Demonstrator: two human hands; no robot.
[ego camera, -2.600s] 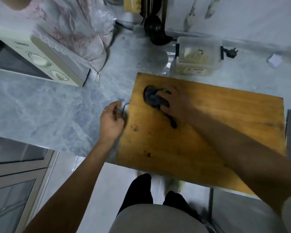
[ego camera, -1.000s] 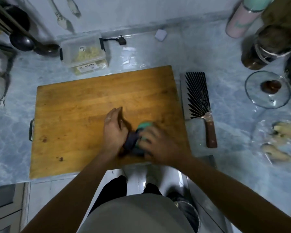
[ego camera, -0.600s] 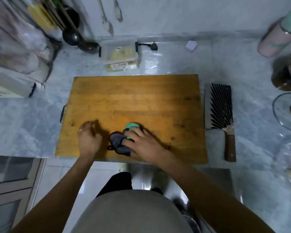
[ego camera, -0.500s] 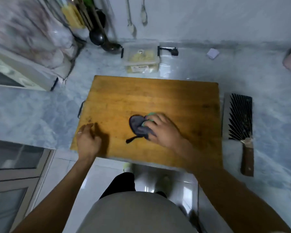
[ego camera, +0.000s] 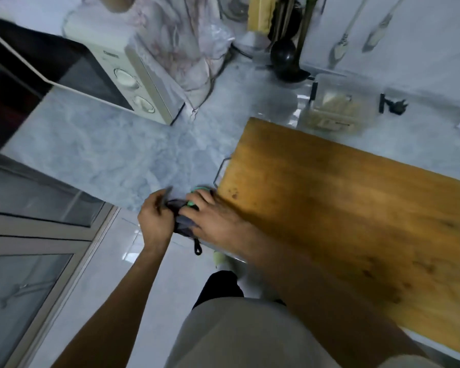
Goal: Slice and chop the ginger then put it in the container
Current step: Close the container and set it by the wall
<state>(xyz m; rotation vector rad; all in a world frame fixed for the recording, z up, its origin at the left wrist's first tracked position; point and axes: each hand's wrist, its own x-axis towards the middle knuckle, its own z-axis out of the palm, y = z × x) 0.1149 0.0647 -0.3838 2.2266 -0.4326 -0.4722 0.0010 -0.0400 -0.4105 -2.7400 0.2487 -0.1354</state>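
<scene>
Both hands hold a soft dark cloth (ego camera: 182, 221) at the board's (ego camera: 343, 221) left corner: left hand (ego camera: 154, 221) grips it, right hand (ego camera: 210, 216) presses flat. No ginger shows here; likely firm, knobbly, best pinned at its ends

Wooden cutting board (ego camera: 343, 208); glossy marble counter (ego camera: 112, 155).

A cream-coloured microwave oven (ego camera: 122, 83) stood on the grey marble tabletop (ego camera: 112, 152), with a crumpled plastic bag (ego camera: 186, 46) just beside it. A black ladle (ego camera: 286, 62) rested near the wall, two metal spoons (ego camera: 340, 49) hung above, and a black plug (ego camera: 395, 105) lay further right.
</scene>
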